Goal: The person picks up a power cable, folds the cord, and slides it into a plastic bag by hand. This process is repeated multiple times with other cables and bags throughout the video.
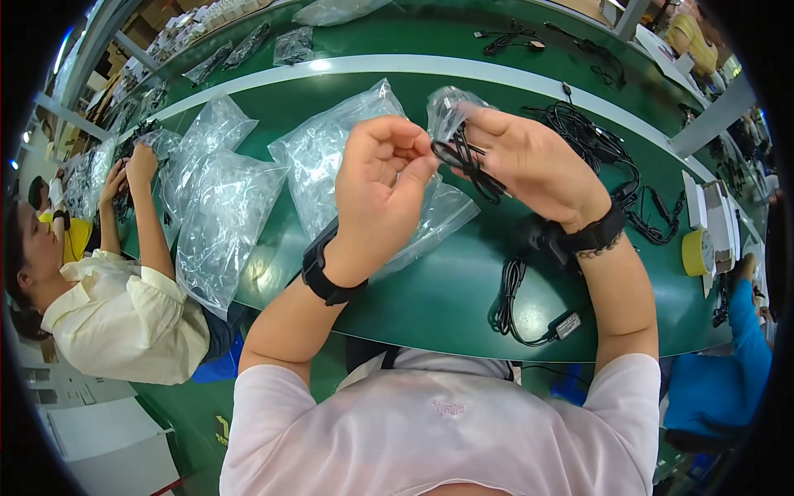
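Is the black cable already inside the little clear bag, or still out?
Partly in: the black cable loops hang below the small clear bag, pinched by both hands.

bagged cable (460,136) between left hand (382,186) and right hand (529,161) | plastic bags (223,207) on desk (447,289) left of left hand | cable pile (600,149) right, behind right hand | coiled cable (517,306) below right hand

Green bench (463,289) curves across the whole view with a pale stripe (397,66) running along it. Clear bags (219,211) are piled on the left side, and more bags (294,45) sit past the stripe. A coiled black cable (517,306) lies near the front edge, and a tangle of cables (604,157) sits off to the right. A yellow tape roll (699,252) is by the right rim. Another person (107,306) in a cream shirt works at the left, and a blue sleeve (748,331) shows on the right.
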The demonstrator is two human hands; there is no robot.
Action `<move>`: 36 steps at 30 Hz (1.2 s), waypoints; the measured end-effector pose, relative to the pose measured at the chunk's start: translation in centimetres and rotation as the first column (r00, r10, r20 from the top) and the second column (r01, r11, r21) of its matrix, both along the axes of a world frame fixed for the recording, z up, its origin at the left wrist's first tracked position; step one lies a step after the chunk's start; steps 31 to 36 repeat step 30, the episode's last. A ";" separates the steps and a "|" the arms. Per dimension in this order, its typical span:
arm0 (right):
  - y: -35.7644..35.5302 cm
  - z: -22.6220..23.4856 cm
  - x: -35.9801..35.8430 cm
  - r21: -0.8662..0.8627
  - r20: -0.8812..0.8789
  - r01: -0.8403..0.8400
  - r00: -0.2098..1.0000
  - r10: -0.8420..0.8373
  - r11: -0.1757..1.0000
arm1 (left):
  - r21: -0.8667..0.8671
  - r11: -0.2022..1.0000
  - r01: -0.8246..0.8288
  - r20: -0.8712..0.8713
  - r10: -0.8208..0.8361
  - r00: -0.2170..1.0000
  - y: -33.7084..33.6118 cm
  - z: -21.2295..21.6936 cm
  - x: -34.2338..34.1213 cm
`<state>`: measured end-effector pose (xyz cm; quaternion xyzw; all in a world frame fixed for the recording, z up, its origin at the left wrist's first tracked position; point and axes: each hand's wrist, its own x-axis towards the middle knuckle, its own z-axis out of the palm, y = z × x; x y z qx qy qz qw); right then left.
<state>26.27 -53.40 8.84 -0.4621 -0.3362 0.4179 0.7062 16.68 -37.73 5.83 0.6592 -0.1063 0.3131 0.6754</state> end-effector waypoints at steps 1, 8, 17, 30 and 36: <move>-0.1 0.0 0.0 0.022 0.087 -0.049 0.995 0.047 0.999 | -0.056 0.997 0.045 0.026 -0.043 0.999 0.0 0.3 -0.3; 0.5 -0.5 -1.7 -0.039 0.245 0.329 0.919 -0.310 0.944 | -0.024 0.994 0.106 0.095 -0.103 0.990 -0.1 -0.4 -0.3; 0.2 -0.3 -1.1 0.009 0.324 0.056 0.944 -0.056 0.998 | -0.157 0.987 0.030 0.092 -0.015 0.996 0.8 0.6 -0.6; 0.8 -1.1 -2.9 -0.097 0.995 0.630 0.070 0.068 0.771 | 0.679 0.734 -0.024 0.169 -0.125 0.978 -0.3 -0.4 -0.7; 0.8 -1.1 -2.9 -0.097 0.995 0.630 0.070 0.068 0.771 | 0.679 0.734 -0.024 0.169 -0.125 0.978 -0.3 -0.4 -0.7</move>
